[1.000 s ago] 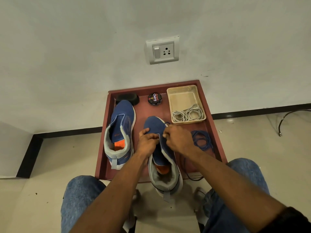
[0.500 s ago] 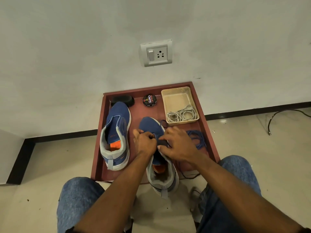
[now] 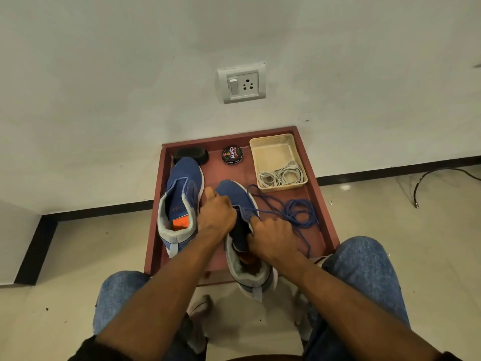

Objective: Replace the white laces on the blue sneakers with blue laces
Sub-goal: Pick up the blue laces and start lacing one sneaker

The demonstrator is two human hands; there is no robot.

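Both hands' grip holds sneaker (image 3: 238, 201), lace (image 3: 294, 212) beside.

The light is soft and even, a bit dim, with a slightly greenish tone on the wall (image 3: 130, 74). Weak shadows lie on the floor (image 3: 65, 256) between the knees. The skirting line curves from wide-angle distortion. The forearms at the bottom edge look slightly blurred.

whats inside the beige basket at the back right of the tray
The beige basket holds only coiled white laces, bunched at its near end; the rest of its floor is bare. Whatever lies beneath the coils is covered.
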